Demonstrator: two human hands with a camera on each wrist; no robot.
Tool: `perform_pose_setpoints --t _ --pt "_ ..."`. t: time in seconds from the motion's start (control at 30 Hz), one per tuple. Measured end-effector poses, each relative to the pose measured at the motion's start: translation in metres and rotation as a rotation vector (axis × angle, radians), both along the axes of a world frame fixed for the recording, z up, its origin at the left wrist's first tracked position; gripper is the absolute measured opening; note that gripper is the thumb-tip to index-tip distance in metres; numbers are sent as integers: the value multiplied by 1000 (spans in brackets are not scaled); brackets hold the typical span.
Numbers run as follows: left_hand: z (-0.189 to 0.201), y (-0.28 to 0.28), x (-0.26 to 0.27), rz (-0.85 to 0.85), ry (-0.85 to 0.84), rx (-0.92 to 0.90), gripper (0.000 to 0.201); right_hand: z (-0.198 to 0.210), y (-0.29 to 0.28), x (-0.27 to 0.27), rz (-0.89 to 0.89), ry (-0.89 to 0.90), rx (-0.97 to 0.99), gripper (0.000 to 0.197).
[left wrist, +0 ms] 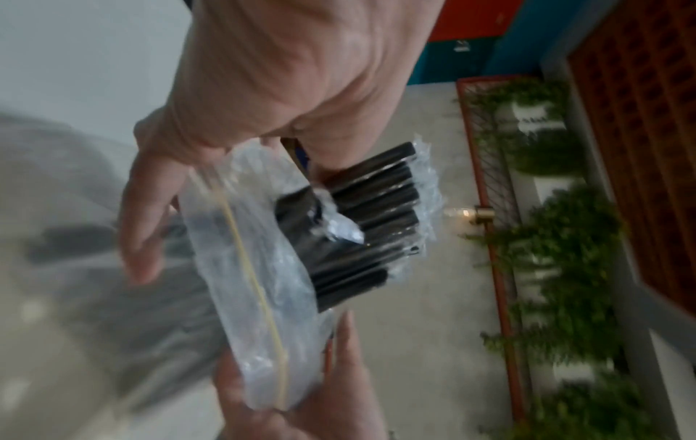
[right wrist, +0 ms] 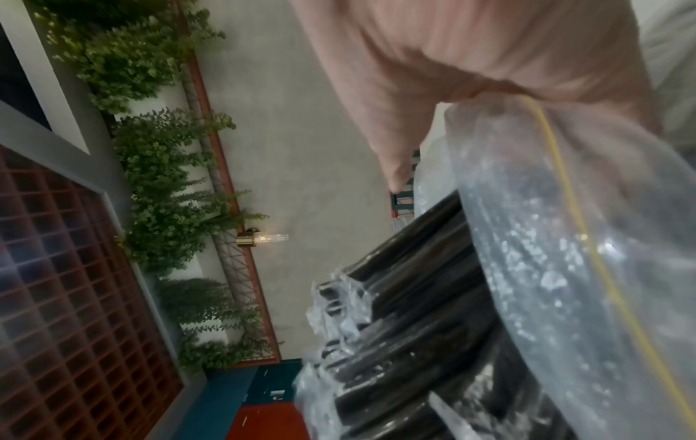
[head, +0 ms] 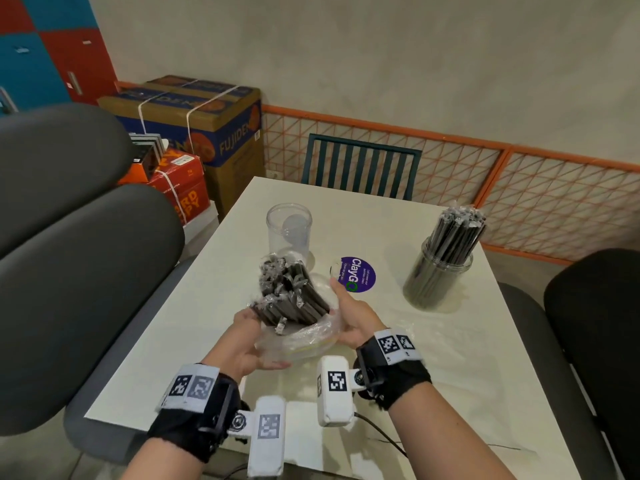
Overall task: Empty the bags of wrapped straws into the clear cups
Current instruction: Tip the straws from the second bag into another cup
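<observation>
A clear zip bag [head: 308, 337] with a yellow seal line is held above the white table [head: 450, 358], a bundle of black wrapped straws [head: 291, 296] sticking up out of its mouth. My left hand [head: 247, 348] grips the bag from the left and below. My right hand [head: 349, 317] grips its right side, thumb pointing up. In the left wrist view the bag [left wrist: 256, 268] and straws [left wrist: 369, 232] lie between both hands. The right wrist view shows the bag [right wrist: 565, 238] and straws [right wrist: 406, 297] close up. An empty clear cup [head: 289, 230] stands just beyond the bundle.
A second clear cup [head: 438, 275] full of wrapped straws stands at the table's right. A purple round sticker [head: 356, 275] lies between the cups. Dark chairs [head: 86, 271] flank the table; a teal chair [head: 360, 164] stands at its far end. Cardboard boxes [head: 207, 126] sit at back left.
</observation>
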State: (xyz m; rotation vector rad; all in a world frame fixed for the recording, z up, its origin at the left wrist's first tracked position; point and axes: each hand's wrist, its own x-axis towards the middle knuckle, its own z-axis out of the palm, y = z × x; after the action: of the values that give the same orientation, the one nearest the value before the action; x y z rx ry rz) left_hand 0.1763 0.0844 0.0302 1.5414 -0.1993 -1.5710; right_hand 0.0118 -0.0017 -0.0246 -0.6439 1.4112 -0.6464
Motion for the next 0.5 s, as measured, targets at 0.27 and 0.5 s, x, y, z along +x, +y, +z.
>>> perform_pose_setpoints --t 0.27,0.5 --pt "35 5 -5 132 281 -227 30 82 23 -11 37 -135 -222 62" --pt "103 10 -33 -115 199 -443 46 151 25 -36 261 -193 -675 20"
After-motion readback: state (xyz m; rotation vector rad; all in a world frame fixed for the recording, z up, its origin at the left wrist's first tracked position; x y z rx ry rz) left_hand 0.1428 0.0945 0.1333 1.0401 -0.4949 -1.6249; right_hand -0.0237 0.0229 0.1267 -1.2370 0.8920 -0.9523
